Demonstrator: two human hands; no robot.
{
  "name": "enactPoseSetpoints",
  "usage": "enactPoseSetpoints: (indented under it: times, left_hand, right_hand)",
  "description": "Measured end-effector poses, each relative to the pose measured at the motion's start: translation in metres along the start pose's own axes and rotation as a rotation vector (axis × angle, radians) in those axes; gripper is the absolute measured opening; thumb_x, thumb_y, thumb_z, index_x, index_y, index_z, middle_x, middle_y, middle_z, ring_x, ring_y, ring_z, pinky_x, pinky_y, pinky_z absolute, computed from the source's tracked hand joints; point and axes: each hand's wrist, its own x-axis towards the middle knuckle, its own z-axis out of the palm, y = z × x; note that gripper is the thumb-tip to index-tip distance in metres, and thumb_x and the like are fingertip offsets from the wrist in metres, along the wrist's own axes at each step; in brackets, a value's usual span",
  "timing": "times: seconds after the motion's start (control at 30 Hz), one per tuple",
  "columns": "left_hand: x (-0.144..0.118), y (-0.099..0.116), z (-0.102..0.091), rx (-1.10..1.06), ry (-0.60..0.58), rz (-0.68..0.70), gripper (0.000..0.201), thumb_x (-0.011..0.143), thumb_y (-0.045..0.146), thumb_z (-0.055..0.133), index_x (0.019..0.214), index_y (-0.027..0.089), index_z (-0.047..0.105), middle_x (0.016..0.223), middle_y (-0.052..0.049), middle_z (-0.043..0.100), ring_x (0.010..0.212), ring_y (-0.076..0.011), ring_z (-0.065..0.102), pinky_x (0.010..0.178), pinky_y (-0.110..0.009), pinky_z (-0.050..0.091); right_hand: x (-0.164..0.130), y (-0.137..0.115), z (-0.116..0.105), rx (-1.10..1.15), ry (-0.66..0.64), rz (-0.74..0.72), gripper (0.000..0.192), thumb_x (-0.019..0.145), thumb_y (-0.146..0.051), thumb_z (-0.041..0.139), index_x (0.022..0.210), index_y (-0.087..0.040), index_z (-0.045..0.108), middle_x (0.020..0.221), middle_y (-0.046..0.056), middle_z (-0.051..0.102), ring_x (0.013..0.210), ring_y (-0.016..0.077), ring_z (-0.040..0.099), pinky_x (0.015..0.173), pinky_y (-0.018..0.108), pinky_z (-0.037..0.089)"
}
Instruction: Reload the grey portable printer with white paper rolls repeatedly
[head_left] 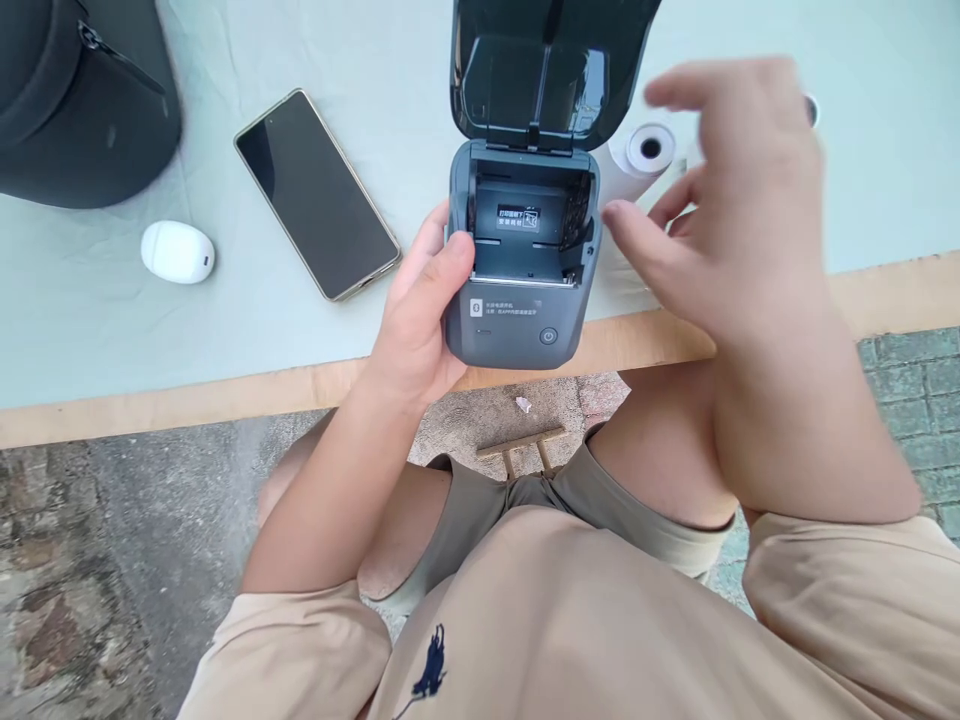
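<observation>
A dark grey portable label printer (517, 325) is held by my left hand (427, 310), its thumb over the left rim and the fingers behind. The printer's lid (551, 75) stands raised, and no roll lies in its bay. My right hand (739, 190), slightly blurred, hovers to the right of the printer with thumb and fingers apart, holding nothing. Just behind that hand's fingertips lies a white paper roll (630, 165), its dark core hole facing me. Part of another white roll (813, 110) peeks out beyond the right hand, mostly hidden.
A smartphone (319, 195) with a dark screen lies left of the printer on the pale table cover (360, 50). Farther left are a white earbud case (178, 252) and a black zippered case (82, 100). The table's wooden edge (300, 388) runs close to my lap.
</observation>
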Motion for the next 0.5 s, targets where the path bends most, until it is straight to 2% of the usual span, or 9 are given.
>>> enactPoseSetpoints:
  times: [0.07, 0.17, 0.23, 0.33, 0.4, 0.43, 0.47, 0.5]
  left_hand:
    - [-0.001, 0.000, 0.000, -0.019, 0.005, 0.008, 0.027, 0.089, 0.037, 0.052, 0.112, 0.024, 0.051, 0.116, -0.006, 0.063, 0.118, -0.0279, 0.055, 0.100, -0.047, 0.046]
    - [-0.001, 0.000, 0.000, -0.039, 0.012, 0.000, 0.026, 0.091, 0.035, 0.048, 0.114, 0.022, 0.047, 0.114, -0.008, 0.062, 0.110, -0.0242, 0.060, 0.100, -0.045, 0.047]
    - [-0.001, 0.000, -0.001, -0.041, 0.013, 0.002, 0.025, 0.090, 0.035, 0.048, 0.113, 0.023, 0.046, 0.115, -0.007, 0.062, 0.114, -0.0243, 0.059, 0.098, -0.041, 0.048]
    - [-0.002, 0.000, 0.000, -0.025, 0.028, 0.005, 0.023, 0.089, 0.036, 0.051, 0.109, 0.026, 0.048, 0.111, -0.004, 0.063, 0.117, -0.0253, 0.058, 0.090, -0.035, 0.052]
    - [-0.002, -0.001, 0.001, 0.001, 0.052, 0.014, 0.024, 0.090, 0.037, 0.049, 0.110, 0.026, 0.048, 0.107, -0.003, 0.063, 0.120, -0.0254, 0.055, 0.090, -0.034, 0.051]
    - [-0.002, -0.001, 0.001, 0.009, 0.063, 0.018, 0.025, 0.090, 0.038, 0.047, 0.112, 0.025, 0.048, 0.106, -0.004, 0.063, 0.122, -0.0255, 0.053, 0.091, -0.034, 0.050]
    - [-0.002, -0.001, 0.001, 0.010, 0.067, 0.023, 0.026, 0.091, 0.038, 0.046, 0.112, 0.024, 0.047, 0.105, -0.004, 0.063, 0.124, -0.0257, 0.052, 0.092, -0.035, 0.049]
    - [-0.002, -0.001, 0.001, 0.003, 0.068, 0.026, 0.026, 0.091, 0.038, 0.046, 0.113, 0.023, 0.047, 0.105, -0.004, 0.063, 0.125, -0.0261, 0.050, 0.094, -0.036, 0.049]
  right_hand:
    - [0.006, -0.003, 0.005, -0.071, -0.065, 0.065, 0.044, 0.073, -0.018, 0.059, 0.117, -0.024, 0.055, 0.114, 0.006, 0.057, 0.083, 0.0123, 0.057, 0.075, 0.030, 0.049]
    - [0.010, -0.005, 0.007, 0.031, -0.026, 0.071, 0.044, 0.072, -0.019, 0.062, 0.114, -0.027, 0.054, 0.100, 0.000, 0.061, 0.074, 0.0081, 0.054, 0.071, 0.026, 0.045]
    - [0.009, -0.008, 0.007, 0.287, 0.070, 0.041, 0.049, 0.066, -0.019, 0.067, 0.111, -0.023, 0.049, 0.086, -0.001, 0.058, 0.076, 0.0089, 0.056, 0.063, 0.023, 0.040]
    - [0.007, -0.013, 0.007, 0.766, 0.228, 0.003, 0.042, 0.060, -0.021, 0.072, 0.090, -0.021, 0.043, 0.073, -0.003, 0.044, 0.068, 0.0098, 0.055, 0.056, 0.025, 0.041]
    - [0.005, -0.016, 0.005, 0.966, 0.221, 0.094, 0.038, 0.066, -0.028, 0.068, 0.088, -0.023, 0.039, 0.081, 0.000, 0.047, 0.069, 0.0106, 0.056, 0.055, 0.028, 0.047]
    - [0.004, -0.016, 0.002, 0.983, 0.180, 0.152, 0.033, 0.071, -0.034, 0.063, 0.092, -0.024, 0.039, 0.094, 0.002, 0.052, 0.078, 0.0122, 0.060, 0.058, 0.029, 0.051]
    - [0.004, -0.016, -0.001, 0.882, 0.112, 0.173, 0.027, 0.079, -0.040, 0.052, 0.100, -0.027, 0.039, 0.111, 0.003, 0.053, 0.092, 0.0137, 0.062, 0.063, 0.031, 0.055]
    - [0.004, -0.016, -0.005, 0.749, 0.028, 0.170, 0.025, 0.086, -0.042, 0.036, 0.108, -0.030, 0.037, 0.129, 0.002, 0.047, 0.110, 0.0142, 0.059, 0.073, 0.034, 0.058]
